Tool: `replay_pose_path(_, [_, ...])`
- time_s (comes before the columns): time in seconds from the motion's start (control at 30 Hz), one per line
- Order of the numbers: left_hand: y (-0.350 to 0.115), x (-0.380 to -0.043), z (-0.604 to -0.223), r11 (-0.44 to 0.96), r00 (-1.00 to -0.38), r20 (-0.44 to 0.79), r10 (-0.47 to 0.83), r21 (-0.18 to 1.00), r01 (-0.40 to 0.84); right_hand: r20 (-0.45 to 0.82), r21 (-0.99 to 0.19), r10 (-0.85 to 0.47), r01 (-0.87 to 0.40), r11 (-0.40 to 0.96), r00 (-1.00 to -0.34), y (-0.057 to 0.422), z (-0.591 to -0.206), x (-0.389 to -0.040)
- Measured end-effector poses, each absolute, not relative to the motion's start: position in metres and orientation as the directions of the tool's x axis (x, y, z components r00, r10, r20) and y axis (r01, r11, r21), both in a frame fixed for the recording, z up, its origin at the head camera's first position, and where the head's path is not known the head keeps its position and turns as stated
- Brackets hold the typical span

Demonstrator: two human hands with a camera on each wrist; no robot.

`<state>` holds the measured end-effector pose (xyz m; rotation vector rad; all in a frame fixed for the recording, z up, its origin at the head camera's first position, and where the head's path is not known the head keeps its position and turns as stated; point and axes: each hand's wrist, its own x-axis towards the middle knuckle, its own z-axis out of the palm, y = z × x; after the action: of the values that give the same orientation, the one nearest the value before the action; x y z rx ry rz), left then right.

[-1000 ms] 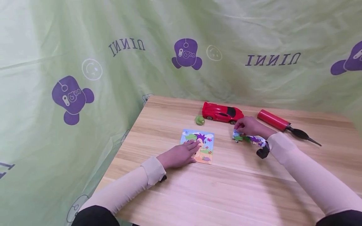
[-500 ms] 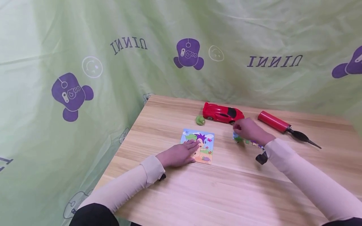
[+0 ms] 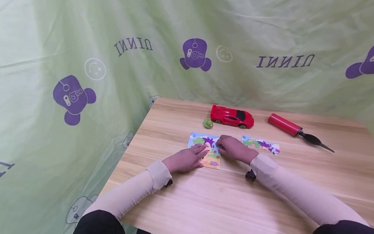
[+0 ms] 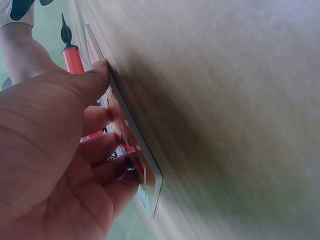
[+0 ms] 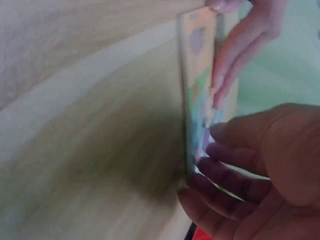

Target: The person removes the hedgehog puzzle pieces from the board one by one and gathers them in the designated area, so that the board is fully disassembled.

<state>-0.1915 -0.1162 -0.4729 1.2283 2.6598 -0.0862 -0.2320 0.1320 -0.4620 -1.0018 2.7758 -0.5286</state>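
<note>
A square jigsaw puzzle (image 3: 214,161) with a purple-haired cartoon figure lies on the wooden table. My left hand (image 3: 187,159) rests across its left and middle part, fingers extended; the thumb lies at the near edge in the left wrist view. At the puzzle's upper right edge is my right hand (image 3: 235,148), fingertips touching it. Loosely bent fingers show on this hand (image 5: 240,175) in the right wrist view, with no separate piece visible between them. To the right lies a strip of joined puzzle pieces (image 3: 261,144), blue, green and purple, apart from both hands.
Behind the puzzle sit a small green figure (image 3: 208,123) and a red toy car (image 3: 232,117). A red hand pump (image 3: 284,125) with a black nozzle lies at the back right. A green printed curtain (image 3: 163,78) hangs around the wooden table (image 3: 222,201).
My right hand has left the strip of puzzle pieces and moved left to the square puzzle's right edge. The strip is now fully uncovered. My left hand has stayed in place.
</note>
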Motion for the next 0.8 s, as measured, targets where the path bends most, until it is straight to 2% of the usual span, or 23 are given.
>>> replay_pose_path(0.13, [-0.117,-0.191,-0.472,0.653,-0.631,-0.226,0.742,0.032,0.757,0.005,-0.338,-0.645,-0.608,0.718,-0.764,0.127,-0.465,-0.232])
replay_pose_path(0.4, [-0.117,-0.193,-0.472,0.659,-0.618,-0.261,0.742,0.112,0.744,0.019,-0.296,-0.682,-0.655,0.695,-0.731,0.117,-0.465,-0.232])
replay_pose_path(0.8, [-0.116,-0.192,-0.475,0.658,-0.621,-0.24,0.746,0.126,0.742,-0.055,-0.371,-0.581,-0.524,0.767,-0.812,0.107,-0.465,-0.234])
